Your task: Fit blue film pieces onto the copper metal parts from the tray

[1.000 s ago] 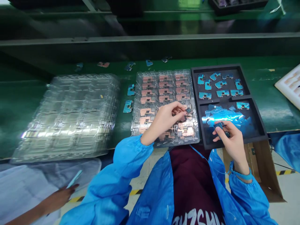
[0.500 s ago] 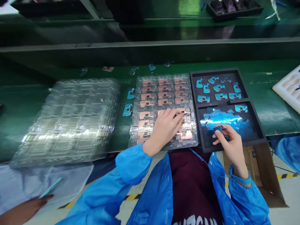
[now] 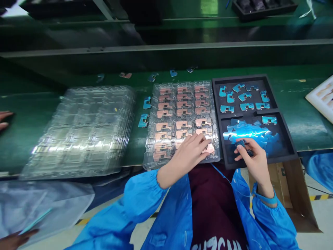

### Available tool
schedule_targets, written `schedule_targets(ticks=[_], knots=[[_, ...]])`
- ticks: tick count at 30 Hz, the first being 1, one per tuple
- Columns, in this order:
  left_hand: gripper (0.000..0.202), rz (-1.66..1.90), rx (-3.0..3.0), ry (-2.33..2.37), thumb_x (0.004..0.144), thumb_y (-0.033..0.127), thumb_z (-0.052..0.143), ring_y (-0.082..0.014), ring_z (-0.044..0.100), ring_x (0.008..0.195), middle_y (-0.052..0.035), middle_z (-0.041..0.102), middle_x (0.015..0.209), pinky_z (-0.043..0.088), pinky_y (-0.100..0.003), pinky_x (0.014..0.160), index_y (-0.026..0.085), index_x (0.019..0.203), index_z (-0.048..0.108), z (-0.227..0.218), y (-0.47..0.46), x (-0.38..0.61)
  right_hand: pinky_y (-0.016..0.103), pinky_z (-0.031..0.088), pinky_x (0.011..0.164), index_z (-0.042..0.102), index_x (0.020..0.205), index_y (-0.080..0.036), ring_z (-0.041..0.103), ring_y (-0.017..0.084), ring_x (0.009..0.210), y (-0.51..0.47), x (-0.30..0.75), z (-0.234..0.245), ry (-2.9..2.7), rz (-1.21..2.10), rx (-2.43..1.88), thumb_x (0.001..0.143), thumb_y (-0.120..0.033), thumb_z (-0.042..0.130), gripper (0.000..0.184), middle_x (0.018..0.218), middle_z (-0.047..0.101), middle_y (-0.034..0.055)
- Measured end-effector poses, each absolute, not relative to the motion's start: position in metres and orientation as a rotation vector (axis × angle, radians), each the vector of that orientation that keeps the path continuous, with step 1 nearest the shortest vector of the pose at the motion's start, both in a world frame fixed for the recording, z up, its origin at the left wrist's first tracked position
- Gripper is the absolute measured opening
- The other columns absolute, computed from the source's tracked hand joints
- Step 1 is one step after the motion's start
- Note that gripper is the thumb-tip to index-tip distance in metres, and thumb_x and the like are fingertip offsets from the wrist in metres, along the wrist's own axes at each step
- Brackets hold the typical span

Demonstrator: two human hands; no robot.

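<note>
"So, noticing any change?"

"Yes: with the left grip [image 3: 187, 151], drawn closer from farther up the clear tray [image 3: 149, 162], down onto a copper-coloured board [image 3: 209, 149] just beneath. Can't tell whether pinching or only touching. Probably done with the board beyond [image 3: 203, 122], and now busy nearer."

"And with the right grip [image 3: 253, 156]?"

"Hardly shifted: pinching dark pieces [image 3: 240, 142], above blue film [image 3: 244, 127] in the black tray [image 3: 289, 137] just below."

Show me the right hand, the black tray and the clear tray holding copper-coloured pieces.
Right hand [image 3: 255, 160]: head view, near the thumb's base.
Black tray [image 3: 286, 132]: head view, on its right rim.
Clear tray [image 3: 149, 154]: head view, on its left edge.
</note>
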State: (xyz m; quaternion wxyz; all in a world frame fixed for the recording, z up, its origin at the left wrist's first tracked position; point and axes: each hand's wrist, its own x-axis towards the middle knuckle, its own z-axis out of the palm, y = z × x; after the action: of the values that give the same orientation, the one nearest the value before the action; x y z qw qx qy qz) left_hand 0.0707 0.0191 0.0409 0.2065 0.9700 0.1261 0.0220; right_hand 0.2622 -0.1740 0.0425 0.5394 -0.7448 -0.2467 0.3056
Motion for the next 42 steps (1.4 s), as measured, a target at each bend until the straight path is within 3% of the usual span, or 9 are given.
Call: schedule_targets(ticks=[7, 14, 19, 22, 26, 30, 32, 36, 42], knots=[[0.003, 0.042, 2.15, 0.577, 0.098, 0.024, 0.065, -0.0206, 0.065, 0.078, -0.001, 0.065, 0.089, 0.052, -0.033, 0.069, 0.023, 0.1, 0.063, 0.054, 0.036, 0.085, 0.034, 0.067, 0.059, 0.075, 0.111, -0.022, 0.073, 0.019, 0.058, -0.178, 0.262, 0.041, -0.557, 0.715, -1.735, 0.095, -0.057, 0.077, 0.039, 0.079, 0.074, 0.0006], [0.031, 0.569, 1.69, 0.927, 0.093, 0.032, 0.07, -0.0174, 0.073, 0.081, -0.0014, 0.069, 0.098, 0.056, -0.03, 0.074, 0.023, 0.121, 0.06, 0.054, 0.029, 0.087, 0.035, 0.067, 0.059, 0.075, 0.111, -0.021, 0.073, 0.02, 0.058, -0.179, 0.264, 0.035, -0.565, 0.72, -1.722, 0.095, -0.059, 0.076, 0.041, 0.079, 0.074, 0.0007], [0.021, 0.652, 1.618, 0.946, 0.089, 0.037, 0.075, -0.0202, 0.075, 0.082, -0.0013, 0.071, 0.09, 0.057, -0.031, 0.074, 0.022, 0.1, 0.065, 0.046, 0.021, 0.097, 0.035, 0.065, 0.061, 0.075, 0.112, -0.022, 0.075, 0.021, 0.058, -0.181, 0.264, 0.03, -0.581, 0.73, -1.741, 0.096, -0.06, 0.075, 0.042, 0.08, 0.075, 0.0009], [0.015, 0.654, 1.812, 1.03, 0.09, 0.033, 0.074, -0.0206, 0.071, 0.081, -0.0011, 0.072, 0.088, 0.054, -0.032, 0.073, 0.023, 0.097, 0.066, 0.042, 0.022, 0.099, 0.035, 0.066, 0.062, 0.075, 0.112, -0.022, 0.075, 0.021, 0.059, -0.182, 0.265, 0.031, -0.573, 0.725, -1.748, 0.095, -0.062, 0.075, 0.043, 0.08, 0.075, 0.0014], [0.005, 0.635, 2.246, 0.996, 0.096, 0.027, 0.073, -0.0284, 0.065, 0.098, -0.0046, 0.074, 0.091, 0.052, -0.041, 0.09, 0.023, 0.093, 0.07, 0.031, 0.028, 0.096, 0.037, 0.066, 0.06, 0.075, 0.111, -0.021, 0.074, 0.021, 0.057, -0.182, 0.265, 0.033, -0.567, 0.718, -1.738, 0.094, -0.064, 0.076, 0.046, 0.08, 0.075, 0.0018], [0.011, 0.75, 2.563, 0.901, 0.1, 0.028, 0.072, -0.0354, 0.061, 0.115, -0.0156, 0.073, 0.118, 0.05, -0.048, 0.099, 0.018, 0.104, 0.074, 0.023, 0.028, 0.085, 0.037, 0.066, 0.06, 0.075, 0.111, -0.021, 0.075, 0.021, 0.058, -0.182, 0.266, 0.033, -0.572, 0.717, -1.734, 0.094, -0.063, 0.076, 0.045, 0.08, 0.075, 0.0015], [0.014, 0.75, 2.689, 0.794, 0.103, 0.026, 0.068, -0.0352, 0.061, 0.117, -0.0171, 0.071, 0.126, 0.049, -0.047, 0.097, 0.018, 0.113, 0.075, 0.021, 0.025, 0.079, 0.037, 0.067, 0.061, 0.075, 0.113, -0.021, 0.074, 0.021, 0.058, -0.181, 0.265, 0.033, -0.581, 0.718, -1.729, 0.096, -0.061, 0.075, 0.044, 0.079, 0.075, 0.0013], [0.016, 0.599, 2.879, 0.571, 0.107, 0.018, 0.061, -0.0309, 0.064, 0.104, -0.0115, 0.076, 0.113, 0.047, -0.043, 0.087, 0.02, 0.115, 0.075, 0.02, 0.021, 0.075, 0.036, 0.068, 0.06, 0.076, 0.115, -0.021, 0.072, 0.019, 0.057, -0.175, 0.26, 0.035, -0.57, 0.747, -1.656, 0.095, -0.059, 0.077, 0.043, 0.077, 0.073, 0.0004], [0.018, 0.556, 3.005, 0.612, 0.108, 0.019, 0.058, -0.0323, 0.064, 0.099, -0.0139, 0.075, 0.107, 0.048, -0.044, 0.084, 0.017, 0.114, 0.075, 0.016, 0.026, 0.086, 0.036, 0.07, 0.076, 0.078, 0.114, -0.024, 0.077, 0.021, 0.083, -0.164, 0.252, 0.041, -0.568, 0.763, -1.538, 0.091, -0.053, 0.084, 0.037, 0.098, 0.077, 0.0046]])
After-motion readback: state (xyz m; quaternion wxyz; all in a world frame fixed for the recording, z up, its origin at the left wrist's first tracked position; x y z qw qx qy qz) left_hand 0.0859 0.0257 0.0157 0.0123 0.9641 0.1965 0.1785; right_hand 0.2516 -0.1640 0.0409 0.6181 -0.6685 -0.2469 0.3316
